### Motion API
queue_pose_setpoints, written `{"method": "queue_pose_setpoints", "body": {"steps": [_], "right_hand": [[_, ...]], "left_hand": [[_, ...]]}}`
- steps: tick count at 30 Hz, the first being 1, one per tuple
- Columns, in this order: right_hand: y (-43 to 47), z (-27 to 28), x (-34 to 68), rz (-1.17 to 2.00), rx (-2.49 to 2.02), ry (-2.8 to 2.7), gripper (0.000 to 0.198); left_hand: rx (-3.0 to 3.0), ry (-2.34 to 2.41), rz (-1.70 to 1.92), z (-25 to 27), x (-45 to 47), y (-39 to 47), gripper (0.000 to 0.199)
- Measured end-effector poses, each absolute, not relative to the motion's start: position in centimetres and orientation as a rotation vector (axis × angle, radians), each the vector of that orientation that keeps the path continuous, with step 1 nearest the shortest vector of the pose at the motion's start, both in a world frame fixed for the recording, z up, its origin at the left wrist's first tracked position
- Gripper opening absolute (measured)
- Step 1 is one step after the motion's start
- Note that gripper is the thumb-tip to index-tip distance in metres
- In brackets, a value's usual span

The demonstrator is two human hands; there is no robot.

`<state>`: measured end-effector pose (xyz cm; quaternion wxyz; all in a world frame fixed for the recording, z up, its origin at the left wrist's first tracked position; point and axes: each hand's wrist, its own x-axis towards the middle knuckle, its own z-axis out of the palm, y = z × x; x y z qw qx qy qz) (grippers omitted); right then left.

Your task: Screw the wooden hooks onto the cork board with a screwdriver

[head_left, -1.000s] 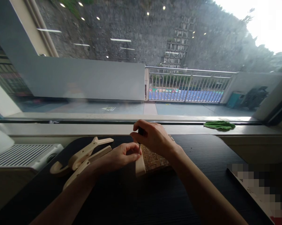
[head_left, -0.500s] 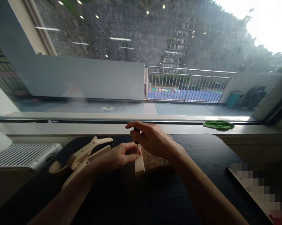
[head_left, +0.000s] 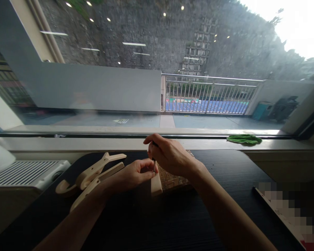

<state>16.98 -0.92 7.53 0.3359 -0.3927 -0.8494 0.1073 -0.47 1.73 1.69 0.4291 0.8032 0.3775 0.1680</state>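
On a dark table (head_left: 230,174), a wood strip (head_left: 156,187) runs near to far under the driver (head_left: 154,166), gripped nearly upright by the right hand (head_left: 172,156); from the left, the left hand (head_left: 136,172) curls round the tip, pinch unclear.

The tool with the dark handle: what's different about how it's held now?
The right hand has changed its grip on the tool: its top finger, bent round it a second ago, now reaches further left. Nothing was visibly let go. The left hand is still at the tool's lower end, by the pale wooden bar; the curved wooden pieces and green cloth stayed put.
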Motion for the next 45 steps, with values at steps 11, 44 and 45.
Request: {"method": "queue_pose_setpoints", "body": {"steps": [11,44,45], "right_hand": [[0.4,6.8,17.5,0.136,-1.082,-2.161,0.016],[-0.3,6.6,16.5,0.257,-0.954,-2.178,0.039],[-0.1,6.6,16.6,0.264,-0.966,-2.170,0.038]], "left_hand": [[2.046,0.932,0.433,2.2,-0.1,1.4,0.023],[2.031,0.965,0.408,1.9,-0.3,1.5,0.019],[2.040,0.961,0.409,1.9,-0.3,1.4,0.019]]}}
